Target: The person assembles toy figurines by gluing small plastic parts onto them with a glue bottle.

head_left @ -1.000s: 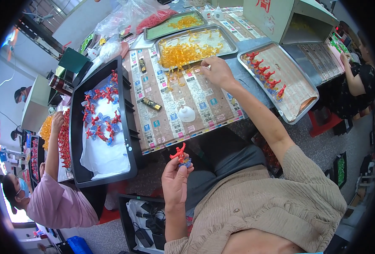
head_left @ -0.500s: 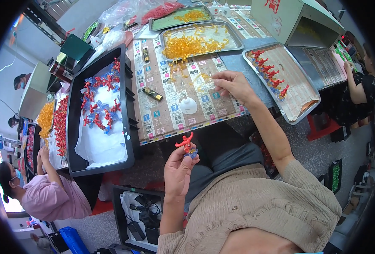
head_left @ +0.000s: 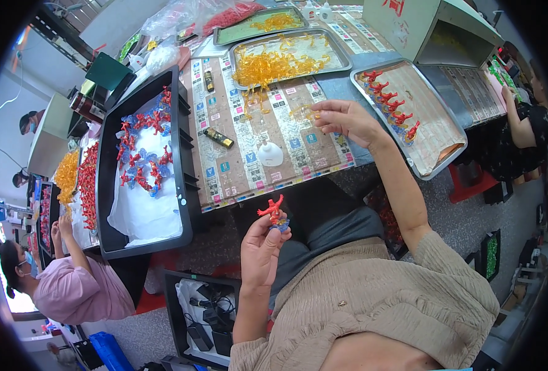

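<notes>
My left hand is closed on a small red toy figure with a translucent blue base, upright in front of the table edge. My right hand is over the right part of the table, its fingertips pinched on what looks like a small amber plastic piece. Loose amber pieces lie just left of those fingertips. A white glue bottle lies nearer me on the printed table covering. Behind it, a metal tray carries a heap of amber pieces.
At left stands a black bin with several red-and-blue figures on white lining. On the right, a metal tray holds a row of figures. Two dark tubes, one of them a black-and-gold tube, lie on the table. Other people sit at both sides.
My right hand has shifted slightly and its fingers have straightened, with an amber bit now showing at the fingertips. My left hand keeps the figure in place. The view has moved slightly.
</notes>
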Available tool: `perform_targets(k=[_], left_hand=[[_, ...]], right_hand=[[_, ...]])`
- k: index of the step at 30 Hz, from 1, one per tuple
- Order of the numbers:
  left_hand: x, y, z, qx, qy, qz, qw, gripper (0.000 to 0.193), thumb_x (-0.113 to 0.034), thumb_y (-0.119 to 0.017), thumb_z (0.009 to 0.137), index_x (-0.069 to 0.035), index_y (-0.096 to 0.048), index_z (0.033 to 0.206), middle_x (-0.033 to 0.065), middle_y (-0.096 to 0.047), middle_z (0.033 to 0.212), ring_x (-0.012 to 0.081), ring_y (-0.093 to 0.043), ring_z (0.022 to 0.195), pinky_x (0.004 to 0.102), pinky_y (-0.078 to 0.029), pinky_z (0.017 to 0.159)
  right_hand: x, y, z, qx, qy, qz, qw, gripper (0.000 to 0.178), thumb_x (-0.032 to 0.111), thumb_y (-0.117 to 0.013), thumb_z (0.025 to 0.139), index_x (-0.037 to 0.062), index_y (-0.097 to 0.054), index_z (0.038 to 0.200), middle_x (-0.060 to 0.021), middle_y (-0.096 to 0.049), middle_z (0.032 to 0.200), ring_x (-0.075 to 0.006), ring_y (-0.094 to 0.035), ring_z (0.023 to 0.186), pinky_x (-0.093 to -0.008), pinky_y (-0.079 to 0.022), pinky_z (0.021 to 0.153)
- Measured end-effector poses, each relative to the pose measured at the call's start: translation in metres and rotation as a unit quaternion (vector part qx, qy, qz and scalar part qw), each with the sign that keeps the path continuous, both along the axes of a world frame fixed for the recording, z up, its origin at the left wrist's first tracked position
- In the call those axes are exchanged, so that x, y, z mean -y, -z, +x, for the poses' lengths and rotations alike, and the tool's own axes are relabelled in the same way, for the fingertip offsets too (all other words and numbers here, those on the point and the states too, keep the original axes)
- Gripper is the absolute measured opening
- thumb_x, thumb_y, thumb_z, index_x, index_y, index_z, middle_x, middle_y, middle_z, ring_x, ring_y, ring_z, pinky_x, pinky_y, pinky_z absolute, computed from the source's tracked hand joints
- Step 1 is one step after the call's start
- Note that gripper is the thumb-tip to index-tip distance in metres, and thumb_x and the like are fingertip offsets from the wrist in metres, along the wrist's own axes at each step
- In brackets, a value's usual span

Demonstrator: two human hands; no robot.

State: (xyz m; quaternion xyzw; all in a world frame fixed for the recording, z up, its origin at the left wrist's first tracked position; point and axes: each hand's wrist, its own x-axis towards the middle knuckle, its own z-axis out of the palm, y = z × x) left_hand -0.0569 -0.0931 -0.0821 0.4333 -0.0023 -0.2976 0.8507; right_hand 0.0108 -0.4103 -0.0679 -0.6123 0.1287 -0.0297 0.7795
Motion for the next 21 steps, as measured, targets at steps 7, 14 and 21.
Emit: perform_targets(k=[7,14,21], left_hand=[[0.001,-0.001,0.003,-0.003,0.003,-0.005,1.0,0.034,-0.006,-0.063,0.089,0.0,-0.055,0.121,0.0113,-0.059,0.12,0.0157,-0.062,0.096,0.0306,-0.051,0.086],[0.004,-0.001,0.004,-0.028,-0.002,-0.025,0.999,0.034,-0.006,-0.062,0.089,-0.001,-0.054,0.122,0.0115,-0.058,0.121,0.0163,-0.062,0.097,0.0309,-0.051,0.087],[0.006,-0.002,-0.001,-0.025,0.018,-0.05,0.998,0.036,-0.007,-0.063,0.089,-0.001,-0.053,0.123,0.0113,-0.057,0.122,0.0178,-0.061,0.099,0.0315,-0.051,0.088]], right_hand=[[-0.009,-0.005,-0.017,0.008,0.012,-0.214,0.977,0.017,0.011,-0.066,0.087,0.0016,-0.069,0.101,-0.0038,-0.066,0.094,-0.0065,-0.06,0.077,-0.0185,-0.049,0.063],[-0.058,-0.013,-0.052,0.044,-0.027,-0.24,0.969,0.012,0.009,-0.069,0.084,0.0008,-0.067,0.093,-0.0018,-0.066,0.078,-0.0053,-0.061,0.068,-0.0195,-0.046,0.055],[-0.101,-0.017,-0.09,0.04,-0.119,-0.06,0.99,0.015,0.006,-0.066,0.087,0.0002,-0.066,0.101,-0.004,-0.068,0.088,-0.0074,-0.065,0.078,-0.0193,-0.051,0.059]])
